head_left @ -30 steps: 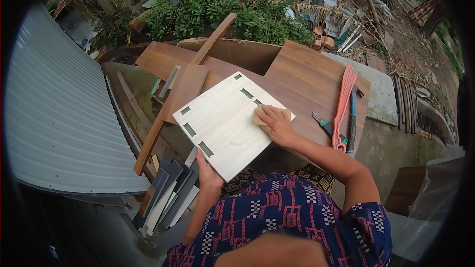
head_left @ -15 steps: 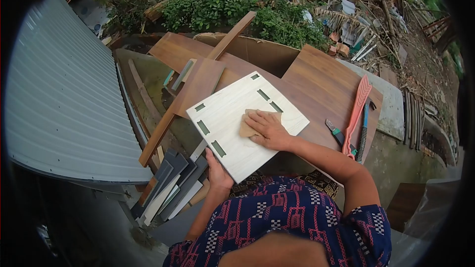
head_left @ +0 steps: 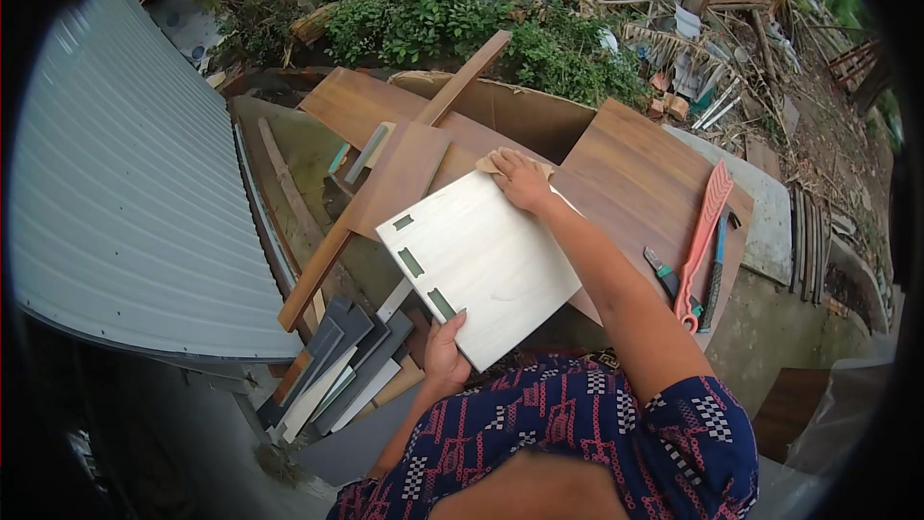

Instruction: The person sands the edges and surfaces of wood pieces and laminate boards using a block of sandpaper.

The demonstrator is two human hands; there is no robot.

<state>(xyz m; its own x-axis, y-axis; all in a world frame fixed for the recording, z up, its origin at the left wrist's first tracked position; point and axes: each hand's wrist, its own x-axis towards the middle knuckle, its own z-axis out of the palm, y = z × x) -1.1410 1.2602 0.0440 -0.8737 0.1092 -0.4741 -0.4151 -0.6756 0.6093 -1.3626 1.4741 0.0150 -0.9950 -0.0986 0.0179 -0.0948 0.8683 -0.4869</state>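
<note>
A pale wooden board [head_left: 496, 274] with dark rectangular slots along its left side lies tilted in front of me. My left hand [head_left: 446, 358] grips its near left edge, the thumb on top beside a slot. At the far edge, my right hand [head_left: 523, 183] presses a tan piece of sandpaper [head_left: 487, 166] against the board, fingers curled over it. The sandpaper's middle is hidden under that hand, and my right forearm covers part of the board's right side.
Brown wood panels [head_left: 640, 188] lie beneath and beyond the board. On them at right rest a red-handled saw [head_left: 707, 231], a hammer [head_left: 714, 274] and a utility knife [head_left: 662, 270]. Dark and white strips [head_left: 337, 356] are stacked at left, near a corrugated metal sheet [head_left: 154, 193].
My right hand has slid the sandpaper from the board's middle to its far edge. The slots on the right side are now covered by my arm. My left hand keeps its hold.
</note>
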